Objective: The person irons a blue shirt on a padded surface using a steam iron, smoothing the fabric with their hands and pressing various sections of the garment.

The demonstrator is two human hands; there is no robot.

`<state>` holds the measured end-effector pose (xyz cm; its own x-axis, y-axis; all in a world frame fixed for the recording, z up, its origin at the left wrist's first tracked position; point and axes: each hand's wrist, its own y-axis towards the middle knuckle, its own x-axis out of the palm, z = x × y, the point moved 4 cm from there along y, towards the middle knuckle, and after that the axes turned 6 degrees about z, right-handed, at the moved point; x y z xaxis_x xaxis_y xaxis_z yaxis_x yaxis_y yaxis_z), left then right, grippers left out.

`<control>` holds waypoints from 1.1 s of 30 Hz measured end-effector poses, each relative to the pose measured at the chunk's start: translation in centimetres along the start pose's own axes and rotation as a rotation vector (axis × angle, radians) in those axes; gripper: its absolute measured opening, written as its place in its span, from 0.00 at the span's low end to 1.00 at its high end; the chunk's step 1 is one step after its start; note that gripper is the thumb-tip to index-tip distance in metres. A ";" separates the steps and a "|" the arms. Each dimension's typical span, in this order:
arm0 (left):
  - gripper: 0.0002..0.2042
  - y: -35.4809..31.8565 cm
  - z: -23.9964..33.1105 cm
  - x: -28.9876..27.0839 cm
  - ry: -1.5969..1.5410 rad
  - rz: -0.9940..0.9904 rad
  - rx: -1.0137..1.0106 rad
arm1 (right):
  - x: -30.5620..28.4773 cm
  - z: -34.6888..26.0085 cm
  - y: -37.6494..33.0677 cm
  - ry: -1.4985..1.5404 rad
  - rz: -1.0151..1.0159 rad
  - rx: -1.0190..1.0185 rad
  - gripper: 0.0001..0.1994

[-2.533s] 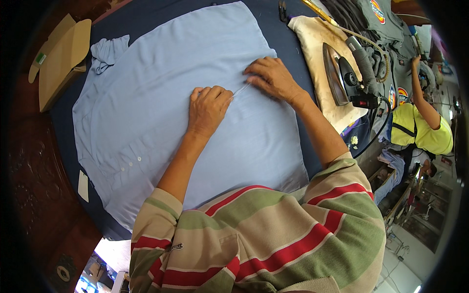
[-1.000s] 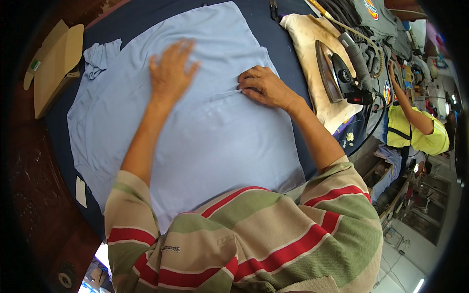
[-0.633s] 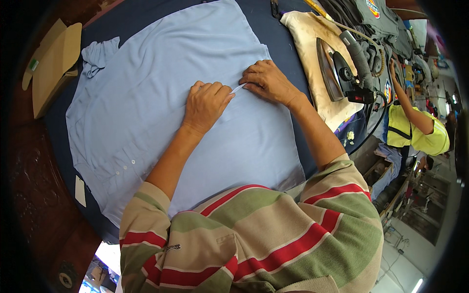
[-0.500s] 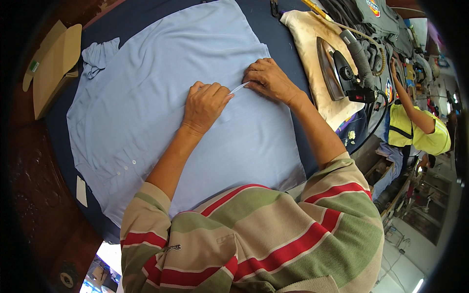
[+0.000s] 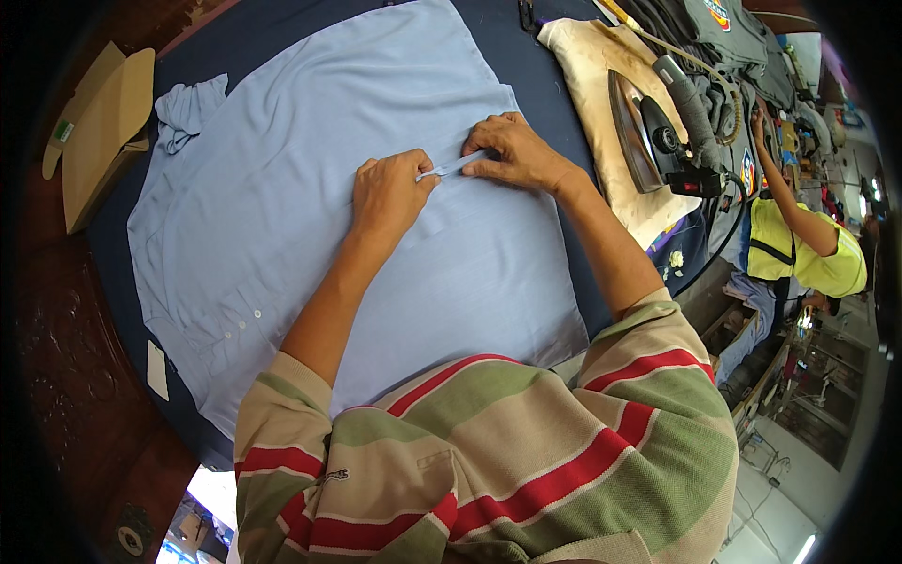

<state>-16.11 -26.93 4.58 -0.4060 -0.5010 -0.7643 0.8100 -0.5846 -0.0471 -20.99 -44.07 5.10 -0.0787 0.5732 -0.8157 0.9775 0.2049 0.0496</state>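
A light blue shirt [image 5: 282, 179] lies spread over a dark blue cloth, with small white buttons [image 5: 242, 323] at its lower left. Near its right side, my left hand [image 5: 390, 193] pinches the shirt's edge between thumb and fingers. My right hand [image 5: 515, 155] grips the same strip of fabric a short way to the right. Between the two hands a narrow folded band of the shirt [image 5: 454, 166] is raised and stretched. Some of the fingertips are tucked behind the cloth.
On a scorched tan pad [image 5: 573, 56] at the right rests a steam iron [image 5: 648, 132] with its hose. An open cardboard box [image 5: 108, 141] stands far left, above a white tag [image 5: 157, 369]. Dark garments [image 5: 742, 47] lie at upper right. A person in a yellow top [image 5: 808, 249] is beyond.
My left hand has shifted slightly up, its fingers closer on the band. The right hand's fingers have opened somewhat around the fabric, showing more of the folded strip.
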 end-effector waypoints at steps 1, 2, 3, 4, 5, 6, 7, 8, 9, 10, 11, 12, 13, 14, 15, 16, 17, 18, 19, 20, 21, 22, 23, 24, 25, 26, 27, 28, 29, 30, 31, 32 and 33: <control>0.09 0.1 0.0 0.0 0.002 0.001 -0.006 | 0.0 0.3 0.0 0.004 0.007 -0.005 0.08; 0.09 0.2 0.0 -0.1 0.005 0.003 -0.012 | 0.0 0.5 -0.1 0.008 0.015 -0.010 0.08; 0.09 0.2 0.0 -0.1 0.008 0.004 -0.020 | 0.1 0.7 -0.1 -0.002 0.027 -0.010 0.08; 0.10 0.3 0.0 -0.2 0.016 -0.012 -0.036 | 0.2 0.8 0.0 -0.013 0.039 -0.009 0.08; 0.10 0.4 0.1 -0.3 0.025 -0.029 -0.052 | 0.2 0.8 0.1 -0.024 0.051 -0.008 0.08; 0.10 0.4 0.1 -0.4 0.034 -0.044 -0.069 | 0.3 0.7 0.1 -0.041 0.067 -0.004 0.08; 0.11 0.4 0.1 -0.4 0.043 -0.053 -0.074 | 0.4 0.6 0.2 -0.058 0.083 -0.001 0.08; 0.11 0.5 0.0 -0.4 0.051 -0.062 -0.081 | 0.5 0.5 0.2 -0.075 0.099 0.003 0.08; 0.11 0.6 0.0 -0.4 0.060 -0.070 -0.083 | 0.4 0.4 0.1 -0.067 0.129 0.006 0.08; 0.11 0.6 0.0 -0.4 0.062 -0.071 -0.084 | 0.3 0.2 0.0 -0.060 0.160 0.009 0.08; 0.11 0.6 0.0 -0.4 0.064 -0.071 -0.084 | 0.3 0.1 0.0 -0.052 0.191 0.012 0.08; 0.11 0.7 -0.1 -0.3 0.064 -0.074 -0.086 | 0.3 0.1 -0.1 -0.039 0.207 0.017 0.08; 0.11 0.7 0.0 -0.4 0.055 -0.068 -0.089 | 0.4 0.2 -0.3 -0.025 0.224 0.021 0.08; 0.11 0.6 0.1 -0.5 0.047 -0.062 -0.093 | 0.5 0.3 -0.3 -0.012 0.241 0.025 0.08; 0.11 0.6 0.2 -0.5 0.037 -0.057 -0.096 | 0.5 0.3 -0.3 -0.035 0.245 0.011 0.08; 0.11 0.6 0.2 -0.5 0.015 -0.067 -0.113 | 0.5 0.3 -0.3 -0.057 0.249 -0.004 0.08; 0.12 0.6 0.1 -0.4 -0.006 -0.076 -0.130 | 0.5 0.3 -0.3 -0.080 0.253 -0.018 0.08; 0.12 0.7 0.0 -0.4 -0.026 -0.084 -0.150 | 0.3 -0.1 -0.4 -0.122 0.311 -0.049 0.08; 0.12 0.6 -0.1 -0.3 0.000 -0.053 -0.126 | 0.0 -0.7 -0.6 -0.163 0.368 -0.079 0.08; 0.11 0.5 -0.1 0.0 0.026 -0.023 -0.101 | -0.1 -1.2 -0.9 -0.205 0.425 -0.110 0.08; 0.11 0.3 -0.2 0.2 0.051 0.002 -0.078 | 0.2 -1.5 -1.2 -0.173 0.395 -0.082 0.08; 0.11 0.3 -0.2 0.2 0.060 0.021 -0.058 | 0.5 -1.7 -1.5 -0.142 0.364 -0.054 0.08; 0.11 0.3 -0.3 0.2 0.070 0.040 -0.039 | 0.8 -1.8 -1.8 -0.111 0.333 -0.026 0.08; 0.11 0.4 -0.2 0.2 0.076 0.063 -0.016 | 1.4 -1.7 -2.1 -0.129 0.387 -0.033 0.09; 0.11 0.4 -0.2 0.3 0.062 0.063 -0.024 | 1.6 -1.4 -2.6 -0.150 0.415 -0.011 0.09; 0.11 0.4 0.0 0.2 0.049 0.064 -0.032 | 1.7 -1.3 -3.2 -0.171 0.443 0.012 0.10; 0.11 0.3 -0.1 0.1 0.041 0.064 -0.044 | 1.7 -1.3 -3.5 -0.186 0.472 0.034 0.10; 0.11 0.3 -0.2 0.0 0.032 0.064 -0.062 | 1.7 -1.3 -3.6 -0.195 0.477 0.052 0.11; 0.11 0.3 -0.3 0.0 0.023 0.065 -0.079 | 1.8 -1.3 -3.7 -0.204 0.482 0.071 0.12; 0.12 0.4 -0.3 0.0 0.013 0.066 -0.095 | 1.8 -1.3 -3.7 -0.215 0.487 0.090 0.12; 0.12 0.4 -0.2 -0.1 0.016 0.054 -0.103 | 1.8 -1.3 -3.7 -0.215 0.480 0.097 0.13; 0.12 0.4 -0.1 -0.3 0.019 0.042 -0.110 | 1.8 -1.2 -3.8 -0.215 0.474 0.104 0.14; 0.13 0.4 -0.1 -0.3 0.021 0.032 -0.120 | 1.8 -1.2 -3.8 -0.214 0.467 0.108 0.14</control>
<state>-15.58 -26.93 4.76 -0.3715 -0.5035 -0.7801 0.8674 -0.4878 -0.0982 -25.04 -42.83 4.12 0.4007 0.4066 -0.8211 0.9145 -0.1233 0.3852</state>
